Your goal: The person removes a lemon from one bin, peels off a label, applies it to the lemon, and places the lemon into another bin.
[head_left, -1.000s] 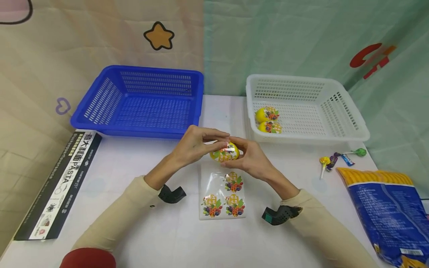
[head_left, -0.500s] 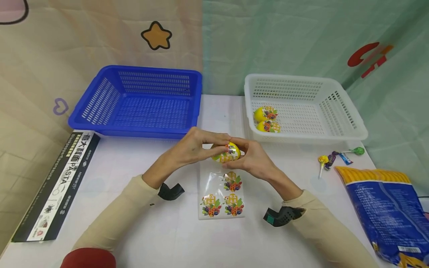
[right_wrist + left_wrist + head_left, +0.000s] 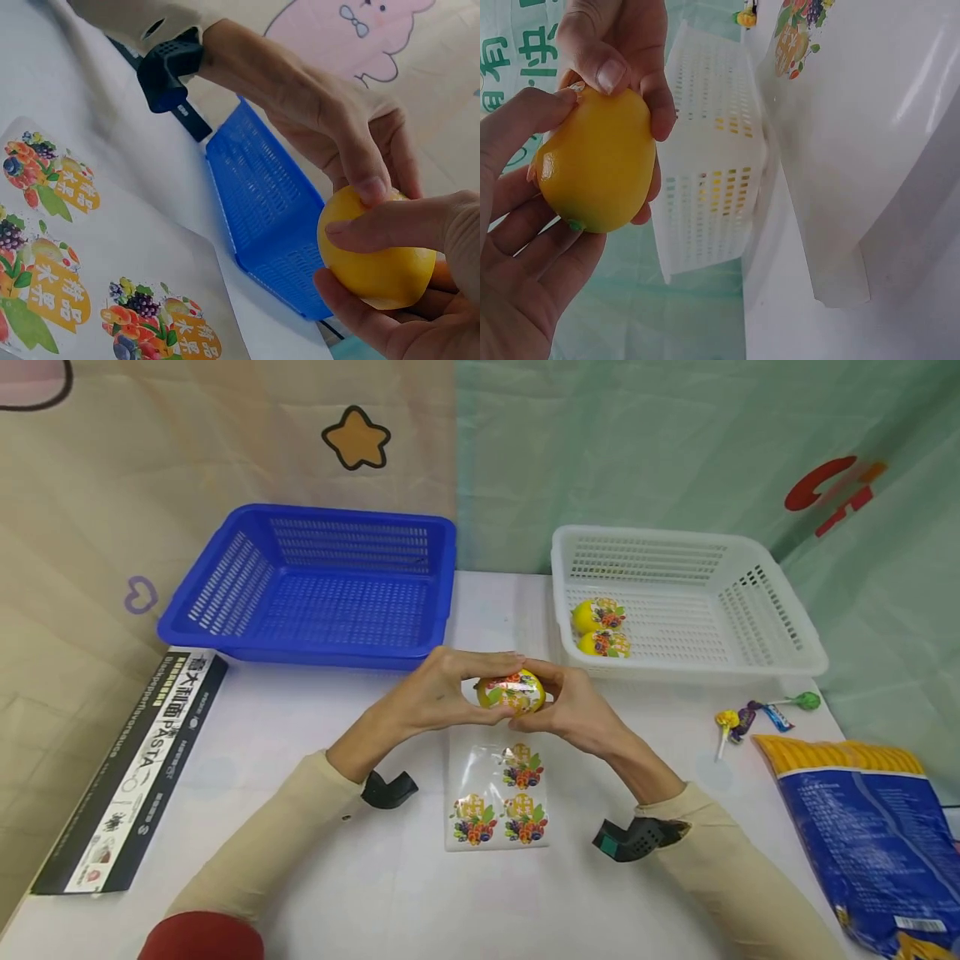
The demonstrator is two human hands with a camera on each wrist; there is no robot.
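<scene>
A yellow lemon (image 3: 512,692) with a fruit-print sticker on its upper side is held between both hands over the table. My left hand (image 3: 442,693) grips its left end, thumb on the near side and fingers along the far side. From the other end my right hand (image 3: 570,703) holds it with curled fingers and thumb. The left wrist view has the lemon (image 3: 600,161) with its green tip toward the left fingers. In the right wrist view both thumbs press on the lemon (image 3: 371,251). Just below the hands lies a sticker sheet (image 3: 461,777) bearing several fruit stickers.
A blue basket (image 3: 337,656) stands at the back left, and a white basket (image 3: 690,672) with two stickered lemons (image 3: 600,628) at the back right. A long pasta box (image 3: 135,777) lies left. Wrapped candies (image 3: 742,720) and a blue-yellow bag (image 3: 862,835) lie right.
The lemon has turned in the hands and shifted slightly right, showing more of its sticker. The left thumb has moved off its face to the near edge.
</scene>
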